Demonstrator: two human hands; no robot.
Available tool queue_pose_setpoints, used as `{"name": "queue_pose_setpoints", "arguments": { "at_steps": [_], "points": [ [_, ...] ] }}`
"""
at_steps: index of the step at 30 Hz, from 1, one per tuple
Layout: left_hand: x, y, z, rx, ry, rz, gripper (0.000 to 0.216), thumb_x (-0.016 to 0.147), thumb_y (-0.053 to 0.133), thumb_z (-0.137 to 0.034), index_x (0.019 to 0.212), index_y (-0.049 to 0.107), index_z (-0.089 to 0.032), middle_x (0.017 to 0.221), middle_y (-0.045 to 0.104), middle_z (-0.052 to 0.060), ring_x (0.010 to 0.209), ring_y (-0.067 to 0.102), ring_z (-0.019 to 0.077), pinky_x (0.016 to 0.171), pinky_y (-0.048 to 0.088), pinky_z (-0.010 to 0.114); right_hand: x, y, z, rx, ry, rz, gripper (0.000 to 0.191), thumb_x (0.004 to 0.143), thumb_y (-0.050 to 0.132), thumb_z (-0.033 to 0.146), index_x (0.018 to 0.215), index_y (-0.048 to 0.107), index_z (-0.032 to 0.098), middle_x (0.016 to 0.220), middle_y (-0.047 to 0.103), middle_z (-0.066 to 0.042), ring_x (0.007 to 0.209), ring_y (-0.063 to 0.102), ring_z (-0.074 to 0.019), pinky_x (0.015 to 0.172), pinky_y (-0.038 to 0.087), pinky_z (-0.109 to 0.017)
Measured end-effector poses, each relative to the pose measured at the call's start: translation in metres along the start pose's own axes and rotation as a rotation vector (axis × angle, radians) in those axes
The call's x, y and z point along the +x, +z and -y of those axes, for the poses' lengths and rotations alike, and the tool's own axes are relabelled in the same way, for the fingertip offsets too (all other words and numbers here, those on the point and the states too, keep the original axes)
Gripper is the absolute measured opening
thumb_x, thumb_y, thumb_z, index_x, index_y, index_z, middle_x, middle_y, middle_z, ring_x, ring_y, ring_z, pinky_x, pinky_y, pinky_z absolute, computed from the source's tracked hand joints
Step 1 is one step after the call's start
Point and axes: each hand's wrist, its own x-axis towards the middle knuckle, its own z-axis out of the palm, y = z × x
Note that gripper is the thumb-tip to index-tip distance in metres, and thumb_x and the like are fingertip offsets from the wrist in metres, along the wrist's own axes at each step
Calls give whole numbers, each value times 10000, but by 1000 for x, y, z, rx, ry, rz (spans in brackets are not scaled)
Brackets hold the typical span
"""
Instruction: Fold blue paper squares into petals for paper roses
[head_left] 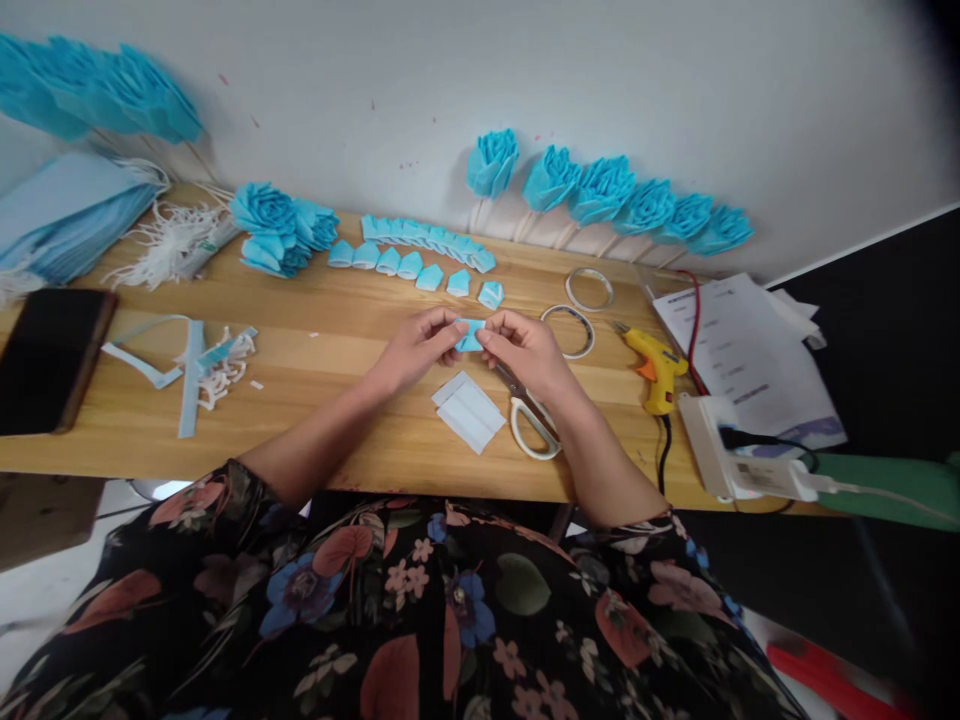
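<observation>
Between my two hands is a small blue fabric piece [471, 336], pinched at its left end by my left hand [420, 348] and at its right end by my right hand [523, 350]. Just beyond it lie folded blue petals [429, 277] in a row, with a tighter overlapping row [427, 236] behind. Pale cut fabric squares [471, 412] rest on the wood below my hands. Scissors with white handles [534, 428] lie partly under my right hand and wrist, blades toward the held piece.
Blue fabric flowers on sticks [600, 190] lean at the wall; more flowers [281, 225] lie left. A yellow glue gun [654, 365], tape rings [589, 289], a power strip [712, 450] and papers [750, 350] are right. A phone [54, 360], scraps [191, 375] and face masks [79, 215] sit left.
</observation>
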Motion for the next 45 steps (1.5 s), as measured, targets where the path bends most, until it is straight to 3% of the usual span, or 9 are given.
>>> {"name": "queue_pose_setpoints", "arguments": {
  "at_steps": [10, 13, 16, 20, 24, 27, 32, 36, 45],
  "points": [
    [1, 0, 2, 30, -22, 35, 217, 781, 696, -346, 744, 570, -173, 628, 601, -26, 585, 570, 102, 615, 490, 230, 0, 2, -1, -28, -20, 7, 341, 785, 731, 512, 751, 589, 204, 603, 583, 45, 520, 509, -91, 521, 440, -227],
    [0, -1, 2, 36, -18, 13, 199, 783, 690, -333, 753, 577, -173, 636, 613, -22, 587, 571, 100, 615, 490, 225, 2, -6, 0, -51, -53, -4, 318, 837, 686, 506, 778, 632, 199, 648, 626, 24, 546, 530, -94, 541, 453, -229],
    [1, -2, 2, 26, -12, -29, 188, 788, 685, -322, 746, 580, -171, 634, 614, -18, 576, 565, 96, 607, 486, 223, 2, -22, 7, -107, -87, -101, 282, 896, 618, 471, 902, 695, 200, 742, 685, -4, 612, 577, -106, 567, 464, -231],
    [2, -3, 3, 8, -6, -88, 181, 790, 689, -303, 725, 580, -175, 608, 613, -17, 553, 557, 100, 587, 480, 227, -6, -41, 15, -366, -81, -117, 232, 894, 608, 375, 991, 727, 202, 763, 712, -14, 664, 613, -140, 599, 452, -260],
    [2, -2, 3, 4, -7, -87, 185, 803, 696, -306, 732, 582, -178, 611, 622, -16, 561, 567, 104, 597, 485, 233, -18, -46, 8, -680, -63, -13, 141, 861, 617, 264, 877, 744, 203, 738, 726, -11, 680, 622, -166, 641, 411, -287],
    [2, -2, 2, 14, -13, -89, 178, 810, 688, -298, 734, 581, -178, 613, 625, -15, 565, 569, 104, 604, 487, 235, -22, -44, 0, -772, -49, 26, 156, 879, 594, 240, 823, 735, 205, 782, 745, -23, 716, 632, -180, 668, 400, -298],
    [1, -2, 0, 10, -11, -92, 168, 807, 676, -290, 728, 583, -173, 603, 622, -17, 560, 562, 102, 593, 483, 231, -19, -43, -3, -826, -131, 95, 181, 914, 576, 238, 993, 736, 206, 995, 752, -73, 890, 657, -224, 780, 428, -326],
    [0, -2, -1, 5, -9, -83, 181, 798, 683, -287, 708, 576, -171, 600, 617, -17, 562, 560, 100, 592, 481, 226, -15, -42, -4, -863, -120, 160, 213, 950, 527, 252, 897, 724, 192, 907, 734, -63, 819, 635, -200, 730, 398, -300],
    [0, -2, -1, 9, -19, -80, 194, 817, 682, -285, 708, 563, -177, 616, 616, -13, 572, 564, 100, 610, 483, 230, -17, -41, -10, -733, -61, 67, 248, 951, 527, 322, 817, 692, 194, 764, 708, -10, 693, 591, -156, 653, 369, -271]
  ]
}}
